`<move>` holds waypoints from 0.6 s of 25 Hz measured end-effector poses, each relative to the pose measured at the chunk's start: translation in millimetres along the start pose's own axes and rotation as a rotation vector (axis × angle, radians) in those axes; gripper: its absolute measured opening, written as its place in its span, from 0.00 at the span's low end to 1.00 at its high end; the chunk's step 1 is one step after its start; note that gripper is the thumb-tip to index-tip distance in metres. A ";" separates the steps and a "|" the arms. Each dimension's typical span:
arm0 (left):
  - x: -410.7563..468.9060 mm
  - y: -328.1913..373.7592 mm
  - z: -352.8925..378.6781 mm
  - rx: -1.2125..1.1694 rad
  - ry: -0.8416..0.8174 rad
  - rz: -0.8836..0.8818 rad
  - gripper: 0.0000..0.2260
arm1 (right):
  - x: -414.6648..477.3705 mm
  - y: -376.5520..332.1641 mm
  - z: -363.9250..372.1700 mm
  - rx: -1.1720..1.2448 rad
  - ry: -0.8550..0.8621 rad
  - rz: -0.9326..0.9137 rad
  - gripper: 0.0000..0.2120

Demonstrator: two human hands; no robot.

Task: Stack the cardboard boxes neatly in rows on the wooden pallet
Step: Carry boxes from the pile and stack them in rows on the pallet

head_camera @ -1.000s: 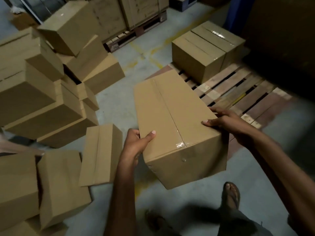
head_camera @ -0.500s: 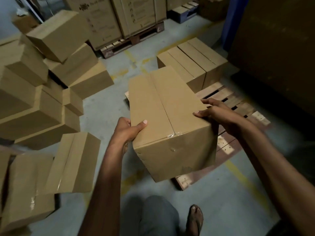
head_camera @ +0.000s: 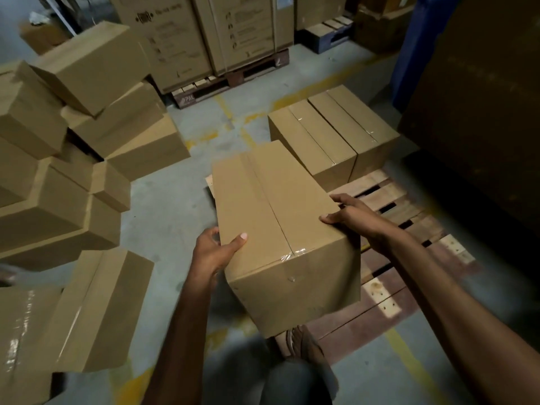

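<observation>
I carry a long taped cardboard box (head_camera: 277, 229) in both hands above the near left corner of the wooden pallet (head_camera: 388, 290). My left hand (head_camera: 216, 252) grips its left side with the thumb on top. My right hand (head_camera: 353, 217) grips the right top edge. Two boxes (head_camera: 330, 135) stand side by side at the pallet's far end, and bare slats lie between them and the held box.
A loose heap of cardboard boxes (head_camera: 76, 147) fills the floor on the left. Large printed cartons on another pallet (head_camera: 204, 39) stand at the back. A dark tall stack (head_camera: 482, 112) and a blue post (head_camera: 420, 48) rise on the right. My foot (head_camera: 304, 343) is by the pallet's near edge.
I have stepped closer to the pallet; the held box has moved forward, over its near left corner. Both hands keep the same grip.
</observation>
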State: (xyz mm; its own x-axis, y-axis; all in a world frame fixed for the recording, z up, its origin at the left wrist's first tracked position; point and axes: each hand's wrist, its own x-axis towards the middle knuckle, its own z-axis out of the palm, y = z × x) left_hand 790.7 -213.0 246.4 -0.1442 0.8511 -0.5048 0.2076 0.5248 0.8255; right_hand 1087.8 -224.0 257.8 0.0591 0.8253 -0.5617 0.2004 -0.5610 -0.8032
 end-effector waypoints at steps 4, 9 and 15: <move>61.9 1.1 15.9 0.048 0.073 -0.090 0.28 | 77.6 -14.5 -4.9 -0.035 -0.054 0.098 0.28; 142.1 5.5 39.6 0.089 0.123 -0.104 0.35 | 169.2 -25.7 -9.4 -0.119 -0.120 0.145 0.30; 248.6 -15.3 84.6 0.056 0.146 -0.094 0.35 | 284.4 -17.3 -22.1 -0.204 -0.125 0.112 0.30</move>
State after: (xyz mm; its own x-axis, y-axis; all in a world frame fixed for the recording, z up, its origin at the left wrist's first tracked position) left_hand 833.6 -8.3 86.9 -0.3032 0.7895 -0.5336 0.2396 0.6051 0.7592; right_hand 1122.7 21.9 116.3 -0.0270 0.7372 -0.6751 0.3935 -0.6130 -0.6851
